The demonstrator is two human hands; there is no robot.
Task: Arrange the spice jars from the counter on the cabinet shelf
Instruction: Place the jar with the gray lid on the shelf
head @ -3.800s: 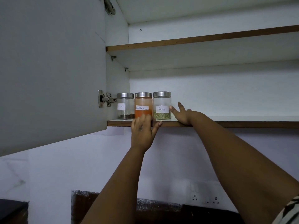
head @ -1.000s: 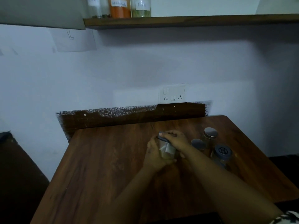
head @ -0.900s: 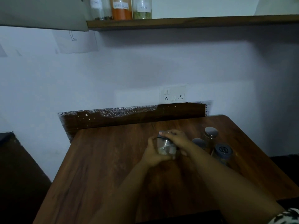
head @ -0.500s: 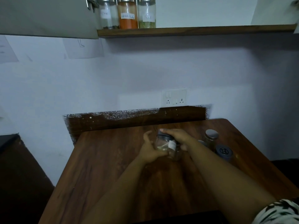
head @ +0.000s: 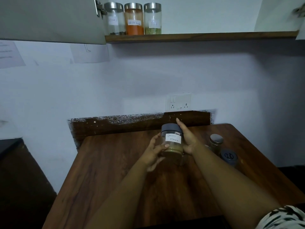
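Observation:
A glass jar (head: 172, 145) with a dark lid and a white label reading "Garam Masala" is held upright above the wooden counter (head: 115, 171). My left hand (head: 153, 154) grips its left side and base; my right hand (head: 188, 139) grips its right side, one finger reaching up past the lid. Two more jars stand on the counter to the right: a metal-lidded one (head: 216, 142) and a dark-lidded one (head: 229, 157). Three steel-lidded jars stand at the left end of the cabinet shelf (head: 214, 36): a nearly empty one (head: 114, 19), an orange powder one (head: 134, 19) and a green one (head: 152, 19).
The open cabinet door (head: 49, 19) hangs at upper left, its hinge beside the shelf jars. The shelf to the right of the three jars is bare. A wall socket (head: 179, 102) sits above the dark backsplash (head: 123, 123). Papers hang on the wall at left.
Both hands have lifted the Garam Masala jar off the counter and turned it upright with its label facing me. The view has tilted up, showing more of the shelf.

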